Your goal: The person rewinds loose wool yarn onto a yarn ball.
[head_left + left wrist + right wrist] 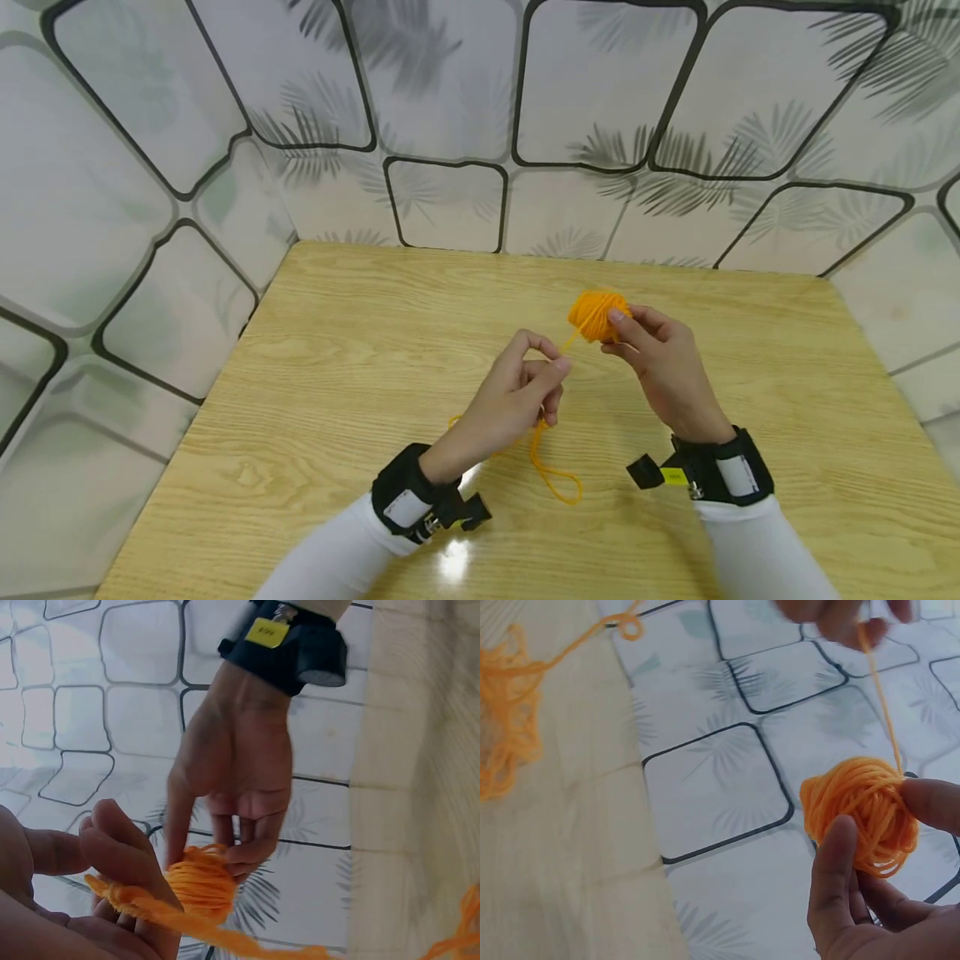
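My right hand (667, 367) holds a small ball of orange yarn (595, 315) between thumb and fingertips, raised over the table. A taut strand (883, 705) runs from the ball to my left hand (513, 392), whose thumb and forefinger pinch it just left of the ball. From the left hand a loose tail of yarn (558, 483) hangs in a loop toward the table. In the left wrist view a thick strand (225, 939) crosses in front of the left fingers, with the wound ball (201, 883) behind it in the right hand.
A heap of loose yarn (510, 712) lies on the wooden table (337, 350), mostly hidden under the left forearm in the head view. Patterned wall panels (450, 204) rise behind the table's far edge. Both wrists wear black camera bands (723, 467).
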### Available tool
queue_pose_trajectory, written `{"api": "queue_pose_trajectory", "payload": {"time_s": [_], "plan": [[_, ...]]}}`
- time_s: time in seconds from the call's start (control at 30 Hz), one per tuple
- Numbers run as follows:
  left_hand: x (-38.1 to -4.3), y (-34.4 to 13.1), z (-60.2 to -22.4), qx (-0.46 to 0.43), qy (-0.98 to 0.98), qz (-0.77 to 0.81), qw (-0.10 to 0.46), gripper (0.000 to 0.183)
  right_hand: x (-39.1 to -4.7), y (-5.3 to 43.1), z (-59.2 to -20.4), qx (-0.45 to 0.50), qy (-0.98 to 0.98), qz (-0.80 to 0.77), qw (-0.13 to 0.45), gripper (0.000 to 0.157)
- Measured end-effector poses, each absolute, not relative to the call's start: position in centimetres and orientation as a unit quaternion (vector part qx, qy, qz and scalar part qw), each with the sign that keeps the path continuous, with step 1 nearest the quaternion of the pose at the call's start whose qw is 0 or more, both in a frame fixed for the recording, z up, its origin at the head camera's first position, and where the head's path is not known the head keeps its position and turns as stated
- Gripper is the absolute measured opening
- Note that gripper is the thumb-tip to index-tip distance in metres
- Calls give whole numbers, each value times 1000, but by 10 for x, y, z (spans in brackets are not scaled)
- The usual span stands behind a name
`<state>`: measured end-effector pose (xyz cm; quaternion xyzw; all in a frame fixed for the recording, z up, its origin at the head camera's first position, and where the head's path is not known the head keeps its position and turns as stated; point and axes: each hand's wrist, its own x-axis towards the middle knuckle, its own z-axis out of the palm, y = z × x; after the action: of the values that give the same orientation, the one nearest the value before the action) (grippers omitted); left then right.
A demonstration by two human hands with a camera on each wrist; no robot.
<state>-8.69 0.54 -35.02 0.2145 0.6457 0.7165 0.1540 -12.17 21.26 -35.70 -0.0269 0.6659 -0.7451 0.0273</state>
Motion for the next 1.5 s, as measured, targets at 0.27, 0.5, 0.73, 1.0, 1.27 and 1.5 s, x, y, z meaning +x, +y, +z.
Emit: {"api": "queue_pose_trajectory", "payload": {"time_s": [0.27,0.5,0.73,1.0,1.27,1.5], "plan": [[-79,8,-375,194,640,724,168,36,-129,214,-332,-85,572,-815,43,42],[-80,10,-393,193,643,715,195,41,-131,215,-315,-128,510,-849,60,34],[-91,4,-409,212,721,643,149,33,-125,214,-298,-150,489,-857,64,35],[-118,-8,-418,223,762,592,140,34,-106,211,-289,-168,544,-817,92,36],[-146,-15,-403,208,714,620,251,34,-89,209,-296,-225,574,-766,183,30],[-163,-20,-380,233,719,602,257,35,-81,210,-312,-256,659,-666,239,26]]}}
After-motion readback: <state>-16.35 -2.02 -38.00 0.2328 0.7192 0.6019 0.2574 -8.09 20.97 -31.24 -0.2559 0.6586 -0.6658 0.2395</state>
